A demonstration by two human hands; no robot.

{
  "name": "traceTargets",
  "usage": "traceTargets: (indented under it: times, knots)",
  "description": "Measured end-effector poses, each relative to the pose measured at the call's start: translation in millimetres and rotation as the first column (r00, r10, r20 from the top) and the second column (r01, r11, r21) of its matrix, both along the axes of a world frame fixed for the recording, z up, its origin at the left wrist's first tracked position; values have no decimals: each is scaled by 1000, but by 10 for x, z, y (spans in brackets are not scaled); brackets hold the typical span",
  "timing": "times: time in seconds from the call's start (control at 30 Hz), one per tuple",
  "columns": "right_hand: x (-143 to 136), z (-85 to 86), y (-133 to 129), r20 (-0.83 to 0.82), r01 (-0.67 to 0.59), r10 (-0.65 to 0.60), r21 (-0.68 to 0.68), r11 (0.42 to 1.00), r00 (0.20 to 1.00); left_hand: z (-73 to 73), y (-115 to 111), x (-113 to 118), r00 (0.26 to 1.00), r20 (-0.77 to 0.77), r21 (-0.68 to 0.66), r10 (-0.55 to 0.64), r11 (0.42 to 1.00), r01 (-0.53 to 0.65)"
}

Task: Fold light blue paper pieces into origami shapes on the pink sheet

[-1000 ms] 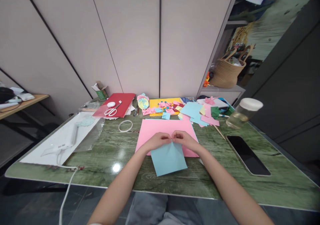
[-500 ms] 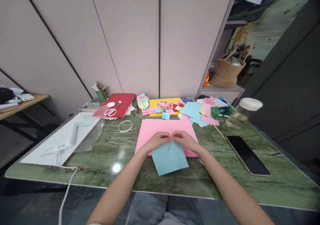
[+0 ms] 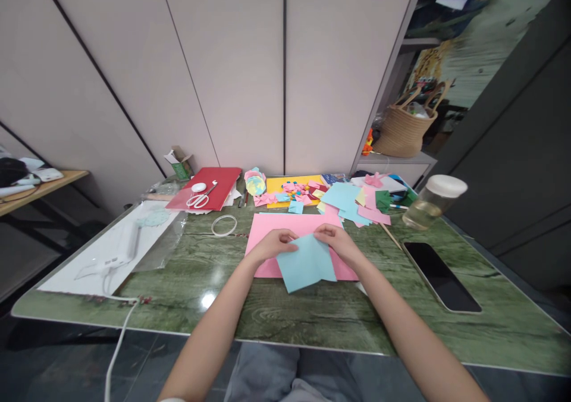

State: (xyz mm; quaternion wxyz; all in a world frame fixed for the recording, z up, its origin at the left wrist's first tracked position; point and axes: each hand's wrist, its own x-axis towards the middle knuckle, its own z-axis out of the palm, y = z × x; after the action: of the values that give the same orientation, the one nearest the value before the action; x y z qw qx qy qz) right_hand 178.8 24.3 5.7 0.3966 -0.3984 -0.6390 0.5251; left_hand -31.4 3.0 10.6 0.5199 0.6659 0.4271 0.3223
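Both hands hold a light blue sheet of paper (image 3: 307, 265) over the front part of a pink sheet (image 3: 263, 229). My left hand (image 3: 275, 243) pinches its upper left edge between thumb and fingers. At the upper right edge, my right hand (image 3: 333, 239) grips it the same way. A crease or bend runs down the blue paper, and its lower edge hangs toward me. The pink sheet lies flat on the green table, with a sliver of blue under its far edge.
Behind the pink sheet lie small folded papers on a yellow sheet (image 3: 275, 184) and loose coloured papers (image 3: 341, 197). Scissors (image 3: 197, 200) rest on a red folder (image 3: 223, 183). To the right are a phone (image 3: 439, 276) and a lidded jar (image 3: 430, 206). A white ring (image 3: 223, 226) lies left.
My hands have moved apart along the blue paper's upper edge. The paper has risen and turned slightly, and a bend now shows in it.
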Motion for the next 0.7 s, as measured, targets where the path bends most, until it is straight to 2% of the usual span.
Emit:
traceTargets:
  times: [0.13,0.23,0.4,0.7]
  knots:
    - [24,-74,43,-33,7,-9,-89,996,999,-59,76,-25,977,52,95,209,972,-213]
    - [34,-92,49,-5,-9,8,-80,997,1000,-73,105,-32,950,49,113,307,944,-311]
    - [41,-91,55,25,72,-73,17,997,997,-80,112,-37,940,51,151,338,927,-342]
    - [34,-95,54,22,86,-88,57,995,996,-95,99,-22,923,84,147,376,911,-384]
